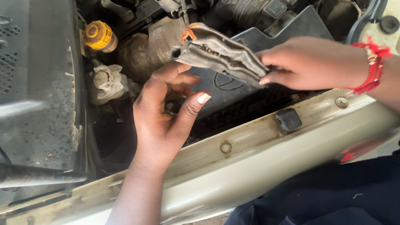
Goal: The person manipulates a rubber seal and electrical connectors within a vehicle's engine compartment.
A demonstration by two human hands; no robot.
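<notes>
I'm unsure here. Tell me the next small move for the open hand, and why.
Probably close the left hand on the free end of the dirty air filter. Only the right hand pinches it, at one end, above the open engine bay, and the left fingers are spread just beneath.

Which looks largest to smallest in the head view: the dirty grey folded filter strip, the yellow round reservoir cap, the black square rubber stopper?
1. Dirty grey folded filter strip
2. Yellow round reservoir cap
3. Black square rubber stopper
The strip is held nearer the camera, which exaggerates its size.
</notes>
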